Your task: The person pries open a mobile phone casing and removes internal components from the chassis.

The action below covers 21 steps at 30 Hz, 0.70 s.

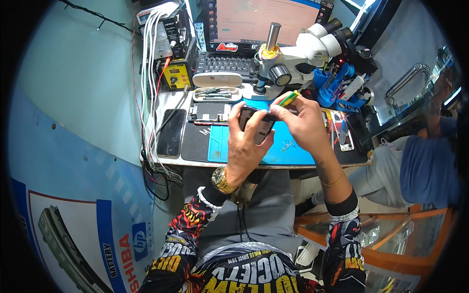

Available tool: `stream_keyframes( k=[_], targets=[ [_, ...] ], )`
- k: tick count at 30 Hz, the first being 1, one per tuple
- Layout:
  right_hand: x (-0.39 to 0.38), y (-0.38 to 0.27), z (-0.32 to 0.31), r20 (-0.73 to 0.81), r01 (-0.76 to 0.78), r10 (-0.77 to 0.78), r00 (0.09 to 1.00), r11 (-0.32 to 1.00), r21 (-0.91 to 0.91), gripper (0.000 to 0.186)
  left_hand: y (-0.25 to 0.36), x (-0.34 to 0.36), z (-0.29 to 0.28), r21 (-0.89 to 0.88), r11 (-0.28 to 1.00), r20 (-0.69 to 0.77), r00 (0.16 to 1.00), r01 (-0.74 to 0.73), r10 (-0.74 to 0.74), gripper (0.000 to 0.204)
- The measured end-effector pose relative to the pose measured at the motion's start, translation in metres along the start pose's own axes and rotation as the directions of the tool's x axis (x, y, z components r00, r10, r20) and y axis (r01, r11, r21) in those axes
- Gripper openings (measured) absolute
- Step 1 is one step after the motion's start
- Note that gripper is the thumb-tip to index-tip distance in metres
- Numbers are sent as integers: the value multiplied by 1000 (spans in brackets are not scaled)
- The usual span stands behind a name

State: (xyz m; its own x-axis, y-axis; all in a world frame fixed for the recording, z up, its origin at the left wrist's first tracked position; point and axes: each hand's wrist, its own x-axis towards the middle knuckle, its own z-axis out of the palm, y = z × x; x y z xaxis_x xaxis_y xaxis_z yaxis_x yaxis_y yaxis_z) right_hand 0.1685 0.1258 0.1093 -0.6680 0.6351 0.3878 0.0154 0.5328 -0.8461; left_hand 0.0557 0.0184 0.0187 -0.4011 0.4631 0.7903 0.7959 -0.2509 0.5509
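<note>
Nearest to the camera is the dark printed shirt (pixel 254 273) of the person. Over the counter (pixel 293 166), the left hand (pixel 245 149) grasps a dark phone (pixel 265 128), held tilted above a blue mat (pixel 218 146). The right hand (pixel 307 119) is closed around a green and yellow tool (pixel 290 98), its fingertips at the upper edge of the phone; whether they touch it, I cannot tell. Another phone (pixel 171 134) lies to the left, and behind stands a white microscope (pixel 305 48).
</note>
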Motion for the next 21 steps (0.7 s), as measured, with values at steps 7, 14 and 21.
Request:
stream_keyframes(
  k=[7,14,21],
  targets=[
    [-8,-41,12,163,-14,21,986,999,-47,15,-5,-14,-14,35,996,-128,988,-78,82,68],
    [-10,-37,12,147,22,-12,989,997,-67,17,6,-6,-22,134,987,-22,995,-90,93,70],
    [0,-27,8,214,-33,22,977,998,47,19,15,5,-33,258,962,73,994,-93,77,60]
  ],
)
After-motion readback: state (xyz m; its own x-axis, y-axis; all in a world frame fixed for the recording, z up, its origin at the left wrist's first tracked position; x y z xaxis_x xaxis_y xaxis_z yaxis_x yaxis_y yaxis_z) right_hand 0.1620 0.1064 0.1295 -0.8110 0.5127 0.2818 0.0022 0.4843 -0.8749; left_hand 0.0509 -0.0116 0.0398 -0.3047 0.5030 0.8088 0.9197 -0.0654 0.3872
